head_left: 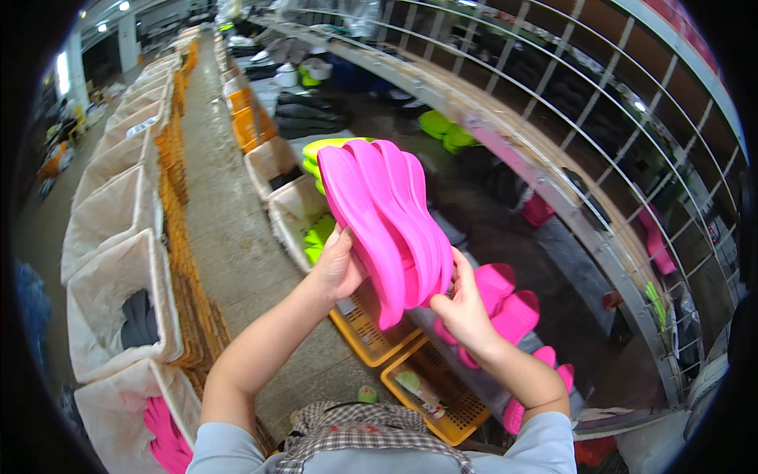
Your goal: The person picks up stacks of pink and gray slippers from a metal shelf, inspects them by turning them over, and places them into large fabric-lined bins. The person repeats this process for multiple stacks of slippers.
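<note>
The left hand [341, 268] and right hand [464, 310] are gripping nested pink shoe soles [385, 209]; they are seeming light, flexible, probably best held by both side edges.

The stack of soles [359, 221] I hold is solid hot pink, and the lime soles [332, 144] just behind it are fluorescent yellow-green. My sleeves [225, 448] are plain pale blue; my apron [324, 438] is checked in grey-brown and white. The plastic crate [466, 403] near me is orange-yellow, the bin liner [99, 316] to my left is creamy white, and the piece [140, 322] lying in it is dark grey.
</note>
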The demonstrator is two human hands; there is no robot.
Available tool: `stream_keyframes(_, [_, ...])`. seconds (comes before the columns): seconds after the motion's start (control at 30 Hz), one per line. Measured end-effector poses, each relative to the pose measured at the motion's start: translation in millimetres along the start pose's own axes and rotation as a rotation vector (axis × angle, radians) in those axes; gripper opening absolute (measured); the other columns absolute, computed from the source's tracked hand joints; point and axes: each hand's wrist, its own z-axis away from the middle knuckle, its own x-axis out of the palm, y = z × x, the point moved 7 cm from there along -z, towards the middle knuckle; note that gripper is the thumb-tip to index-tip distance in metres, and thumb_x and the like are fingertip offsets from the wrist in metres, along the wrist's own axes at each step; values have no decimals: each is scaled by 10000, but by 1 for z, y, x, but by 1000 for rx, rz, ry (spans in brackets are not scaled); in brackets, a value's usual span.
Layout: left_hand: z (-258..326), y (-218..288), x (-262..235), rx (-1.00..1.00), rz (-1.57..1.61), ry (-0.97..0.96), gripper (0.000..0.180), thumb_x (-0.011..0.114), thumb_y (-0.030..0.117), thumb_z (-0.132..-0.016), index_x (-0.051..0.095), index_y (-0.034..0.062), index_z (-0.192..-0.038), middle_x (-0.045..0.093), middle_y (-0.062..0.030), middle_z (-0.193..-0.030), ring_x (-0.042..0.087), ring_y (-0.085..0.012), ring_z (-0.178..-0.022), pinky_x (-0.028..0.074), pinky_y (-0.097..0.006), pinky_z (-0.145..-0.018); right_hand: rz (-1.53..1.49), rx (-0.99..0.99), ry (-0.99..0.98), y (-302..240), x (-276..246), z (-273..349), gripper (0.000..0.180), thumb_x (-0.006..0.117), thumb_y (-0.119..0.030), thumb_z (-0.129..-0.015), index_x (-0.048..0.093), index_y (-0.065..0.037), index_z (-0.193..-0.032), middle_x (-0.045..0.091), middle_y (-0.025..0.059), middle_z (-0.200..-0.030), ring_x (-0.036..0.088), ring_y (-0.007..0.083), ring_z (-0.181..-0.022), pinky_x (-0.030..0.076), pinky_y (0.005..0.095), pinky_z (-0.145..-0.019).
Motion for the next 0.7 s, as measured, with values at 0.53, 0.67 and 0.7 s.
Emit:
stream_keyframes(0.53, [231, 85, -124, 22, 25, 322, 529, 550, 432, -904, 503, 59, -1276, 579, -119, -1235, 597, -271, -1070, 491, -470, -925, -472, 354, -195, 63, 245, 44, 326, 577, -305, -928, 365, -142, -1116, 447, 39, -1134, 492, 152, -1029, 480, 359, -795])
stream_keyframes(0.67, [260, 76, -148, -113, 158, 466, 493, 523, 464, -908, 530, 121, -1261, 595, -94, -1214, 604, -277, -1050, 498, -509, -880, -451, 460, -186, 72, 263, 55, 362, 598, -338, -912, 368, -145, -1114, 467, 37, -1111, 487, 162, -1026, 478, 403, -788])
stream_keyframes(0.7, [260, 77, -144, -93, 165, 397, 495, 522, 473, -906, 529, 133, -1264, 596, -100, -1210, 605, -275, -1049, 494, -530, -876, -449, 472, -188, 74, 265, 57, 364, 598, -341, -911, 368, -146, -1115, 468, 37, -1112, 484, 164, -1030, 472, 416, -801])
